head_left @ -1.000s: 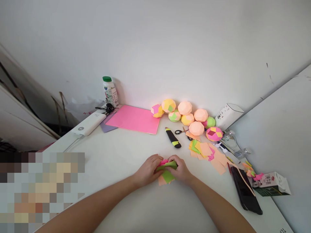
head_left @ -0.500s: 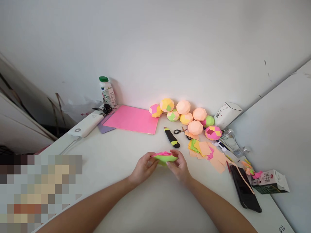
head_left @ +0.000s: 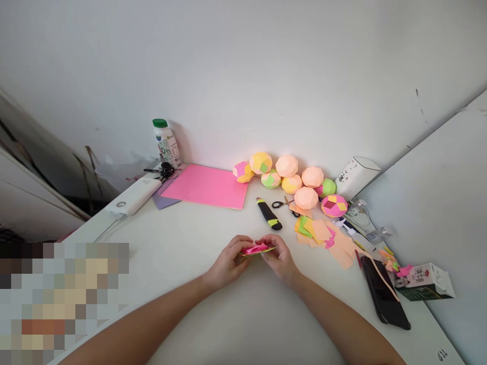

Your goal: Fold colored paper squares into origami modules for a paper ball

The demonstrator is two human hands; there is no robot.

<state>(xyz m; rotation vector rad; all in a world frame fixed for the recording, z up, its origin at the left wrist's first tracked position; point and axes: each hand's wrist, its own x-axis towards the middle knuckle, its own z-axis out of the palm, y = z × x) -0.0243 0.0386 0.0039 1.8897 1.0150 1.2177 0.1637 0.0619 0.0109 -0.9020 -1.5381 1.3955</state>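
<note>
Between my two hands is a partly folded paper piece (head_left: pixel 255 249), bright pink inside with a green edge below. My left hand (head_left: pixel 232 259) grips its left side, fingers curled over the top. At its right side, my right hand (head_left: pixel 279 257) pinches the edge between thumb and fingers. Beyond them lie a black and yellow-green utility knife (head_left: pixel 269 214) and black-handled scissors (head_left: pixel 283 204), partly under paper. Cut paper pieces (head_left: pixel 323 233) in peach, green, orange and pink are spread to the right of my hands.
Several faceted paper balls (head_left: pixel 287 166) line the wall. A pink sheet (head_left: pixel 207 186) lies at back left, near a green-capped bottle (head_left: pixel 167 144) and a white power strip (head_left: pixel 135 195). On the right are a phone (head_left: pixel 385 291), a milk carton (head_left: pixel 426 281) and a white paper tube (head_left: pixel 357 177).
The paper piece has tilted, so its green face shows as a thin edge and more pink shows. My left fingers have moved over its top.
</note>
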